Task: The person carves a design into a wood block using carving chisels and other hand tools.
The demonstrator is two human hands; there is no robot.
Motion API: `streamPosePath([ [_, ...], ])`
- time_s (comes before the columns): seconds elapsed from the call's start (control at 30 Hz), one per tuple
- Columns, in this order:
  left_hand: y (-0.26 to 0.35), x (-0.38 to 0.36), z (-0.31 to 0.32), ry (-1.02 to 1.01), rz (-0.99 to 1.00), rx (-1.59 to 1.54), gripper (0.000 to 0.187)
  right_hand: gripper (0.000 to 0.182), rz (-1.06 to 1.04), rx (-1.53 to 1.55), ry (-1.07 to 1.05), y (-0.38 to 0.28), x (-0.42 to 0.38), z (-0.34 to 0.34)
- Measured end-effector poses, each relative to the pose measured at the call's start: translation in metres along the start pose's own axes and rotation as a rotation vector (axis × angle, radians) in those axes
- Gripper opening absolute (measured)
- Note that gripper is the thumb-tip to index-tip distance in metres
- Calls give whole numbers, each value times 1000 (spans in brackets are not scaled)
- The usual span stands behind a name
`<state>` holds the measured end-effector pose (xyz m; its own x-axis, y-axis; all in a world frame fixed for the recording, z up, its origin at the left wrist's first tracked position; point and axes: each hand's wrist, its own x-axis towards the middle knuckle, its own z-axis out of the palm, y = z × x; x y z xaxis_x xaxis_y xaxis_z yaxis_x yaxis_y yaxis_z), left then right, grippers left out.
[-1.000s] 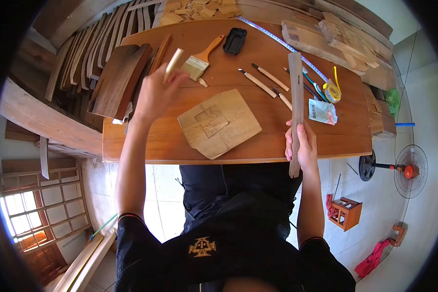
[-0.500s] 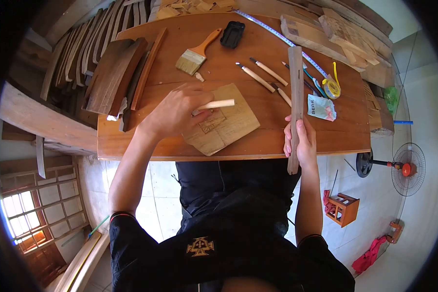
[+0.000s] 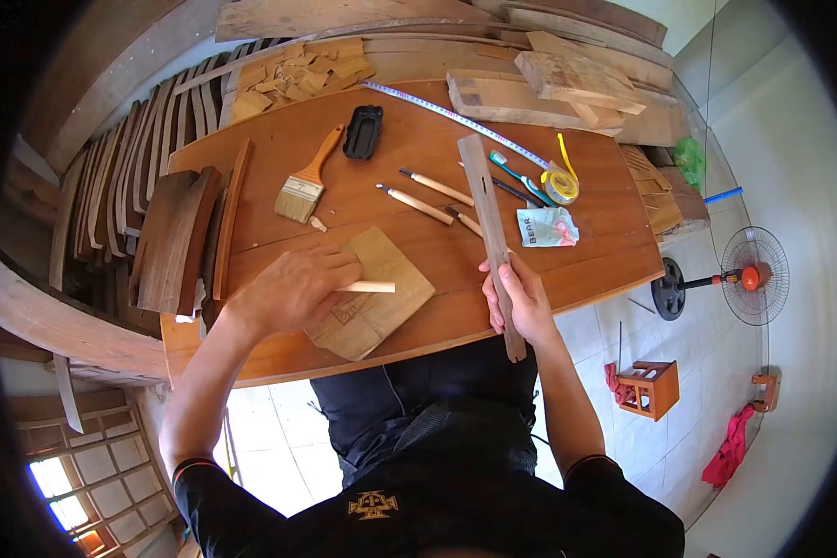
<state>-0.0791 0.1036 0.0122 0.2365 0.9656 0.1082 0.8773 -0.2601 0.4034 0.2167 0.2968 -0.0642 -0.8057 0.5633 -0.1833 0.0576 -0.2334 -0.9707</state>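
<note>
My left hand [image 3: 293, 290] is closed around a carving chisel [image 3: 372, 286]; its pale wooden handle points to the right and its blade is hidden by the fingers. Beneath it lies a flat wooden board [image 3: 395, 279] with a small carved pattern, partly covered by the hand. My right hand [image 3: 521, 302] grips the lower part of a long, dark wooden stick [image 3: 486, 200], held tilted above the table's front edge. Close to the stick lie more wood-handled chisels [image 3: 418, 204], partly hidden behind it.
On the wooden table [image 3: 251, 358] are a paintbrush [image 3: 302, 191], a black tray [image 3: 364, 132], a tape measure [image 3: 560, 184], a toothbrush [image 3: 521, 172] and a small packet [image 3: 547, 227]. Wood pieces [image 3: 172, 246] stand at left, thick planks [image 3: 521, 102] at the back. A fan [image 3: 753, 276] is at right.
The camera view has shifted, so the table sits lower and further left. The stick in my right hand leans more to the left at its top. Both hands keep their holds.
</note>
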Motion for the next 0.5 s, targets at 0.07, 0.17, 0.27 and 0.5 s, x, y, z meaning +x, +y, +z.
streamPosePath([
  [0.07,-3,1,0,-32,-13,-10,21,38,10,7,3,-1,0,-1],
  [0.17,-3,2,-1,-67,-18,-32,21,41,4,-19,12,-1,0,1],
  [0.27,-3,2,-6,-89,-17,-14,16,41,2,-23,6,-1,0,1],
  [0.5,-4,-8,-2,-29,-103,-65,13,41,-5,-18,-5,-3,0,2],
])
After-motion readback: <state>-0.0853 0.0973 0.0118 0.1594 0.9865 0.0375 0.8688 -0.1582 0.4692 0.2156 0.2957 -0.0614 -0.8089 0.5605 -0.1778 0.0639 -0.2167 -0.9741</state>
